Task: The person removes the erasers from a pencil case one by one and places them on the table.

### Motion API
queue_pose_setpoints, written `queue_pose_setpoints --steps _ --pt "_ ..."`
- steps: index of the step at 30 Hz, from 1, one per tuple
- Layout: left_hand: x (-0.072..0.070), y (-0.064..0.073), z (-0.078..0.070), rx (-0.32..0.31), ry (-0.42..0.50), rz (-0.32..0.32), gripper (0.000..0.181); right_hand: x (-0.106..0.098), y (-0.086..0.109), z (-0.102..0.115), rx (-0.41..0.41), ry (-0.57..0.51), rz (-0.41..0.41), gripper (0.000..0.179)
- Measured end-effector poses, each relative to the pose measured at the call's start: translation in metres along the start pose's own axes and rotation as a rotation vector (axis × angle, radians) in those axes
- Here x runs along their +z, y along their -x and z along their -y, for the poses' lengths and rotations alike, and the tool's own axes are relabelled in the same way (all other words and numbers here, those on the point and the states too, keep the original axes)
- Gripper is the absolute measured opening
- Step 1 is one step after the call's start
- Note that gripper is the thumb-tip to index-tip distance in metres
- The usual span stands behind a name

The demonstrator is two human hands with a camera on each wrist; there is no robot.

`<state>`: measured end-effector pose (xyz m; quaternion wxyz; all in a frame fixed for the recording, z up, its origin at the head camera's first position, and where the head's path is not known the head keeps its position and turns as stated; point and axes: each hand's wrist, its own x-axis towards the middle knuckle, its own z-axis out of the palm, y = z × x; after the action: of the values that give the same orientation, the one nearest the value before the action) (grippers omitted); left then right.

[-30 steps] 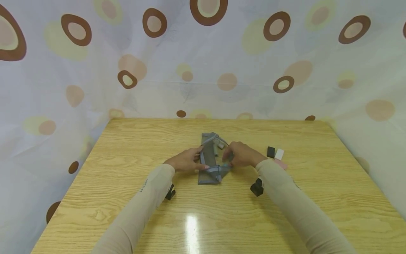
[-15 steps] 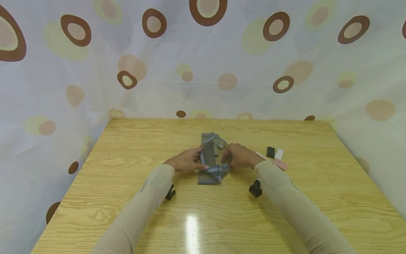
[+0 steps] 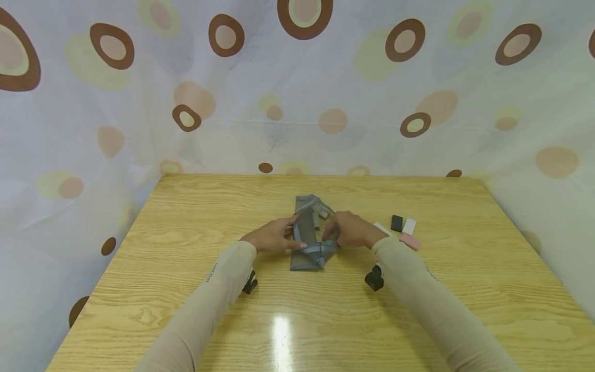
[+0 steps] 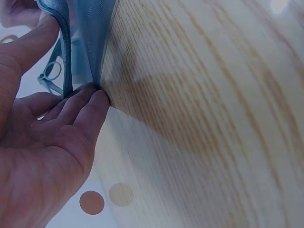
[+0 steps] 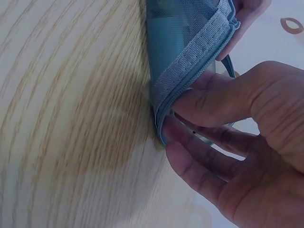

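Your mesh pouch (image 3: 306, 230) is on the wood table (image 3: 209, 206), a bit beyond its middle, long side running away from you, between your two hands, mouth spread apart. Your left hand (image 3: 274, 236) has the pouch's left side: thumb laid along the near part of the rim, fingers partly curled against the mesh wall, moderate gap between thumb and fingers. Left wrist view shows the fingertips down at the foot of the mesh, next to the table. Your right hand (image 3: 350, 229) is at the opposite side, fingers bent, narrow gap; right wrist view puts thumb and fingers either side of the zipper edge (image 5: 192, 76), pinching it. In the pouch you've got a pale stick-like piece (image 3: 316, 221) and a short round piece (image 3: 323, 211) just beyond it; a teal block (image 5: 166, 47) shows through the mesh near your right hand, its full shape hidden. To the right of your right hand, on the table: black block (image 3: 396, 223), white block (image 3: 409, 226) just beside it, pink block (image 3: 410, 241) on the near side of the white one, plus another white piece (image 3: 382, 229) partly covered by your wrist. Spotted cloth (image 3: 297, 93) hangs behind the table.
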<state>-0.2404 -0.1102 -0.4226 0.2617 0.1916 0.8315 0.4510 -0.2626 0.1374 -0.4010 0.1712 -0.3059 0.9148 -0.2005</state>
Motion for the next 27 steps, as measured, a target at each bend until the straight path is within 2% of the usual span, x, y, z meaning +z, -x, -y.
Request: queue_pose_setpoints --steps 7,18,22,27 --pt "0.000 0.000 -0.001 -0.007 -0.010 -0.002 0.096 0.001 0.001 -0.002 -0.019 0.006 -0.017 0.034" --pt "0.000 0.000 0.001 0.001 0.000 0.002 0.096 0.001 0.003 -0.007 -0.109 0.005 -0.044 0.033" --pt "0.000 0.001 0.001 -0.004 0.001 0.000 0.096 -0.001 0.004 -0.010 -0.105 -0.009 -0.057 0.029" --pt "0.000 0.001 0.001 -0.010 0.010 -0.001 0.096 -0.005 0.007 -0.011 -0.053 -0.059 -0.054 0.025"
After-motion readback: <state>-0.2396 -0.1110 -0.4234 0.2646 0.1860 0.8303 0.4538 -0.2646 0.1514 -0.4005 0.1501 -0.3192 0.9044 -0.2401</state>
